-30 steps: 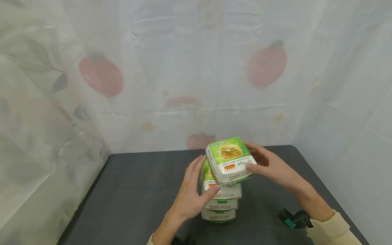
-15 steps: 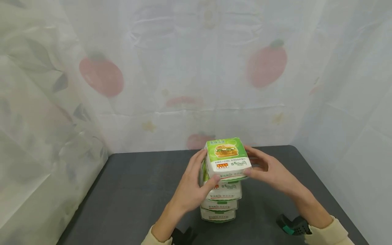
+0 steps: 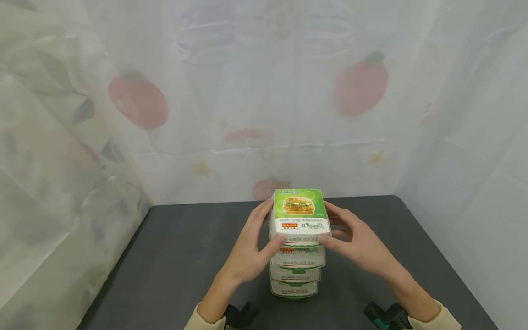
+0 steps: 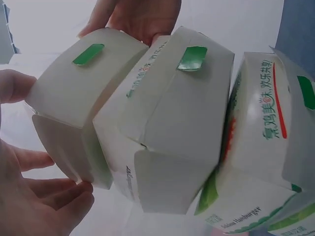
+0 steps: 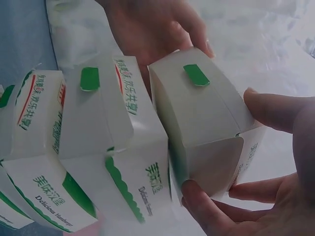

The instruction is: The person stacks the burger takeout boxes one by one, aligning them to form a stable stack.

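Observation:
A white and green burger box (image 3: 300,208) with a burger picture on its lid sits at the top of a stack of similar burger boxes (image 3: 298,259). My left hand (image 3: 246,253) holds its left side, with the thumb at the front corner. On the opposite side my right hand (image 3: 360,240) grips it, thumb at the front and fingers along the side. In the left wrist view, the top box (image 4: 81,83) lies close against the box below (image 4: 167,98). The right wrist view shows the right thumb and fingers around the top box (image 5: 202,110).
The stack stands on a dark grey table (image 3: 185,256), whose far edge meets a pale curtain (image 3: 206,114) printed with strawberries. More curtain hangs at both sides. Black wrist devices (image 3: 387,316) are strapped near both sleeves.
The top box has moved left and turned from tilted to straight, coming down over the stack. My right hand travelled left with it, and my left hand shifted slightly left.

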{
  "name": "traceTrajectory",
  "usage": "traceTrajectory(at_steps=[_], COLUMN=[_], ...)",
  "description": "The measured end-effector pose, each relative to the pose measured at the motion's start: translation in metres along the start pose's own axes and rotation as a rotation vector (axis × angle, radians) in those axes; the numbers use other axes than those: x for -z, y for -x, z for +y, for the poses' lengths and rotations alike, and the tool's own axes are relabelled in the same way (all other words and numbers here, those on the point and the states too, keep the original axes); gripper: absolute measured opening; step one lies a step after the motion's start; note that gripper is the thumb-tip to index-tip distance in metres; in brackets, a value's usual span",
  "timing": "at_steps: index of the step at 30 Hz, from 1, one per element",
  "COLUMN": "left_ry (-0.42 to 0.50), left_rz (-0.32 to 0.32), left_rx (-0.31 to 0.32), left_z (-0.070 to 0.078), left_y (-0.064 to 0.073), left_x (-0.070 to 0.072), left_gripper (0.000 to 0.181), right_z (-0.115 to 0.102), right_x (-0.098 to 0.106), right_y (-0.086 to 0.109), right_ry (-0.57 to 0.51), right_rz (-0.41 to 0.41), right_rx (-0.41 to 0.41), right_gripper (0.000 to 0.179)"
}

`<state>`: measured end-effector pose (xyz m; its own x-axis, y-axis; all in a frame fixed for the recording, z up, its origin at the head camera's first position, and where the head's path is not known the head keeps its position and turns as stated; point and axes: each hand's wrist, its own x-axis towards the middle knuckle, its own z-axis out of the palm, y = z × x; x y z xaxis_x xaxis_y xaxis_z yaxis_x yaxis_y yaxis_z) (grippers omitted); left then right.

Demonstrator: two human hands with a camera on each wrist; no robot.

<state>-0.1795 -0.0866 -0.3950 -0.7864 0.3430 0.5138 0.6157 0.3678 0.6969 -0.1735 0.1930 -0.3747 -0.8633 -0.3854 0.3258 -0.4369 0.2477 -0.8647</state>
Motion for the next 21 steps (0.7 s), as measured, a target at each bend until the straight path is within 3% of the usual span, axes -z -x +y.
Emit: traceTrajectory(at_steps=[13, 21], left_ry=[0.026, -0.026], left_rz=[-0.018, -0.002], left_rx=[-0.036, -0.017], left_z=[-0.0053, -0.0063], left_y=[0.0006, 0.0049], left_x=[0.0007, 0.009], left_gripper=[0.074, 0.072], right_z=[0.0016, 0.0024], right_x=[-0.0023, 0.0047], right_y=[0.0026, 0.0096], right_ry=[0.058, 0.142], right_rz=[0.036, 0.105], right_rx=[0.02, 0.044], right_gripper=[0.074, 0.066])
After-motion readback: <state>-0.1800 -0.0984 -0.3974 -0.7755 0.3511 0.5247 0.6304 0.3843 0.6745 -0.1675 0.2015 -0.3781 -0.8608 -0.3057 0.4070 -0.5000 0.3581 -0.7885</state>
